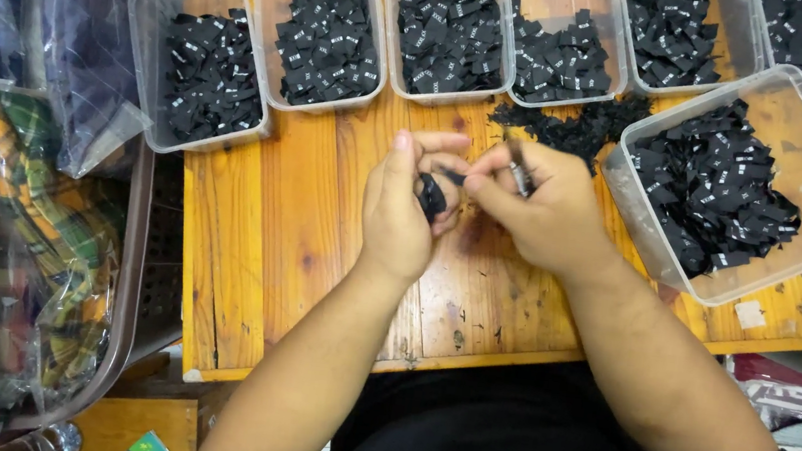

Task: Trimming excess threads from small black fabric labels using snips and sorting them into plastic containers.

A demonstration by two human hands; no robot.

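My left hand (406,206) is closed around a small bunch of black fabric labels (431,199) above the wooden table (308,245). My right hand (542,209) grips a small metal tool (519,176), likely scissors or snips, and pinches a black label strip between the two hands. A loose pile of black labels (573,129) lies on the table just beyond my right hand.
Several clear plastic tubs of black labels line the table's far edge (212,73), (326,41), (449,24), (562,52), and a larger tub (727,187) sits at the right. Bagged plaid fabric (48,236) fills a bin at the left.
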